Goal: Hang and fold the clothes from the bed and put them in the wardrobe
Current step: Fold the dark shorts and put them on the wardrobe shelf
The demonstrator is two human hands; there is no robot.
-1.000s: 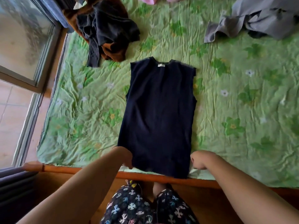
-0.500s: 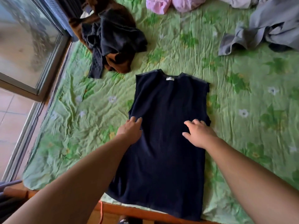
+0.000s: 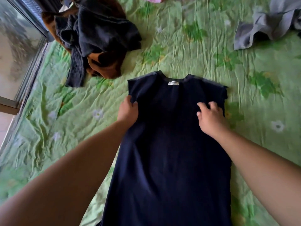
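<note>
While pinching the navy top (image 3: 171, 144) at its armhole with the left hand (image 3: 128, 110), cannot tell the grip of the blurred right hand (image 3: 210, 118). Lies flat on the bed (image 3: 179, 46) beneath both; risks bunching if tugged unevenly.

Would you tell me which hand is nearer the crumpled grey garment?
Right. The right hand rests on the navy dress, below-left of the grey garment; the left hand grips the dress's opposite edge, farther left.

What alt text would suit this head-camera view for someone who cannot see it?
A navy sleeveless top lies flat on a green floral bedsheet; the left hand pinches one armhole edge, the right hand touches the other side. Beyond lie a dark-and-brown clothes pile and a grey garment.
</note>
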